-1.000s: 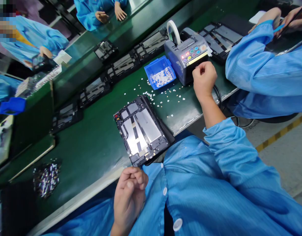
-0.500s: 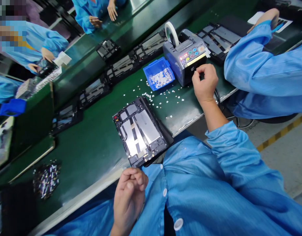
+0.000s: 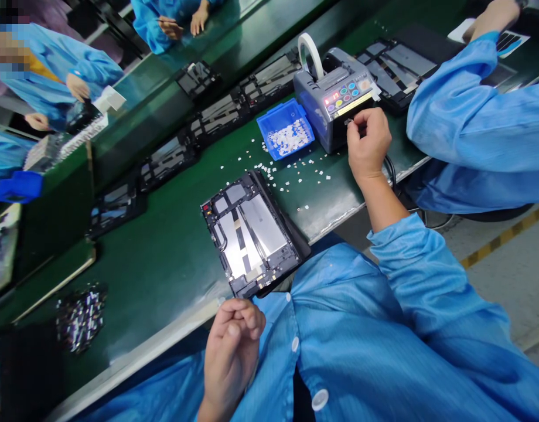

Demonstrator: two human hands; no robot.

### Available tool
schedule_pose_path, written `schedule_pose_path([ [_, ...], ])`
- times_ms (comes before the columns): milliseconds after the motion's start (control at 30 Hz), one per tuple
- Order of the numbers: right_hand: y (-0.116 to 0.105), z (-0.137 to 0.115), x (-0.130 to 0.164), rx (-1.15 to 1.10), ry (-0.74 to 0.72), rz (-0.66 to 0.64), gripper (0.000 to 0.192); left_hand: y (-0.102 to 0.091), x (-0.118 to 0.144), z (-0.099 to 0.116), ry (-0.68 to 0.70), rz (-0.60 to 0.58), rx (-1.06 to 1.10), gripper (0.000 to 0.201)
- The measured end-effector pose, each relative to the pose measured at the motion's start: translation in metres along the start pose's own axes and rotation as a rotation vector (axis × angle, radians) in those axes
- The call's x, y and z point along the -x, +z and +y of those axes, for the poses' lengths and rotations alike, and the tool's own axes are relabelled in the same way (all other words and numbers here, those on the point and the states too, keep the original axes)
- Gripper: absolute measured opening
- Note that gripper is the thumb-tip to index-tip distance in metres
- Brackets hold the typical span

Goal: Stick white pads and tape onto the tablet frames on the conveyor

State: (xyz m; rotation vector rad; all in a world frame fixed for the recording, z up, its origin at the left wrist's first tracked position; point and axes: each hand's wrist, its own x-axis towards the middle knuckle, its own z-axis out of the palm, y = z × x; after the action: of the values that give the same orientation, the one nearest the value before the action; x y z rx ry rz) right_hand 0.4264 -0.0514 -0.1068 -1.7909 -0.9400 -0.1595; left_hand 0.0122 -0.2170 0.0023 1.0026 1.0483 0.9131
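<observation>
Left hand curled into a loose fist, gripping nothing visible, hovering off the near edge of the belt. Just beyond it, an opened tablet, insides up, overhanging that edge slightly; likely to slide off if bumped. Farther right, small white scraps strewn before a blue bin; could stick to a sleeve. Right hand pinched shut at the mouth of the tape dispenser, seemingly on a small piece of tape. Pulled crookedly, tape may tear, fold or cling to fingers. Co-worker's sleeve close by on the right; elbows could collide.
</observation>
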Motion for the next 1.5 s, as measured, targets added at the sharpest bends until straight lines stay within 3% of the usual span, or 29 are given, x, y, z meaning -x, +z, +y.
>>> schedule_pose_path([
  [133,0.003,-0.003,-0.006,0.154,-0.042,-0.027,0.026,-0.002,0.002,-0.001,-0.012,-0.001,0.014,0.029],
  [300,-0.001,-0.011,-0.014,0.395,-0.1,-0.115,0.028,-0.001,0.003,-0.002,-0.032,-0.004,0.023,0.029],
  [667,-0.01,0.014,0.013,0.332,-0.121,-0.081,0.05,0.003,0.0,-0.004,-0.033,-0.017,0.025,0.028],
  [800,-0.007,0.007,0.006,0.343,-0.144,-0.122,0.048,0.004,0.0,-0.004,-0.046,-0.037,0.031,0.028],
  [1067,0.0,0.003,-0.002,0.295,-0.109,-0.065,0.044,0.003,0.0,-0.005,-0.049,-0.031,0.043,0.027],
  [1333,-0.008,0.009,-0.015,0.482,-0.222,-0.17,0.038,0.005,0.001,-0.004,-0.064,-0.021,0.041,0.029],
  [1500,-0.012,-0.001,-0.024,0.645,-0.225,-0.276,0.032,0.007,-0.001,-0.003,-0.077,-0.017,0.045,0.03],
])
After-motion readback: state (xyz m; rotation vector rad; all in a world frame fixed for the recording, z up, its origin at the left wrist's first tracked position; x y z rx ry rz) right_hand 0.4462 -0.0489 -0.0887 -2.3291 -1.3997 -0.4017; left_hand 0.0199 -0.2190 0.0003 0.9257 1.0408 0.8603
